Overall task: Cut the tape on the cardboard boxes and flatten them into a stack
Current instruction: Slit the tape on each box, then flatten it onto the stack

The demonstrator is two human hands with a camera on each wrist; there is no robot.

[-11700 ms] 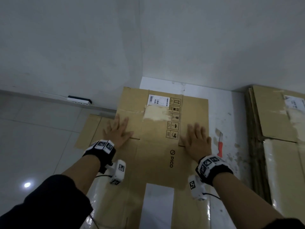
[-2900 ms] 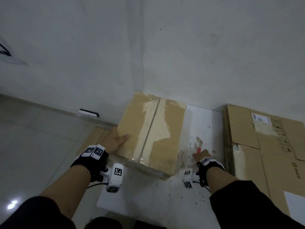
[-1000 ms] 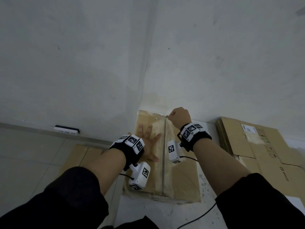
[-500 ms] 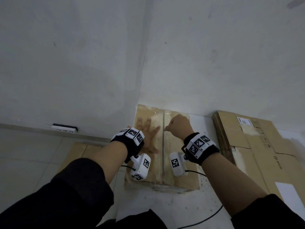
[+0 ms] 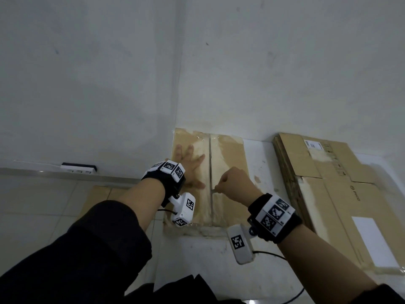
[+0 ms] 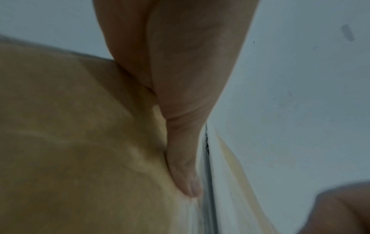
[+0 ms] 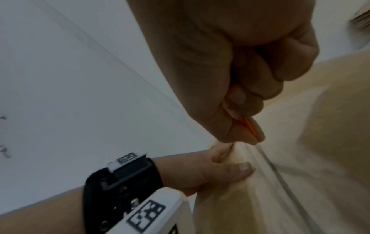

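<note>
A taped brown cardboard box [image 5: 228,163] stands in the wall corner, its top flaps meeting at a centre seam [image 5: 210,172]. My left hand [image 5: 190,165] lies flat with spread fingers on the left flap [image 6: 70,142], thumb [image 6: 186,174] beside the seam. My right hand [image 5: 233,184] is a fist gripping an orange-handled knife [image 7: 250,126], blade tip in the seam about halfway down its length. The left hand [image 7: 216,171] shows in the right wrist view too, pressing the flap.
A stack of flattened cardboard boxes [image 5: 341,194] lies to the right against the wall. Another flat cardboard piece [image 5: 96,196] lies on the tiled floor at left. A power strip [image 5: 77,168] sits along the left wall. A white sheet [image 5: 219,260] is under the box.
My right hand has drawn the knife along the seam from the box's far end toward me. The left hand stays pressed on the left flap.
</note>
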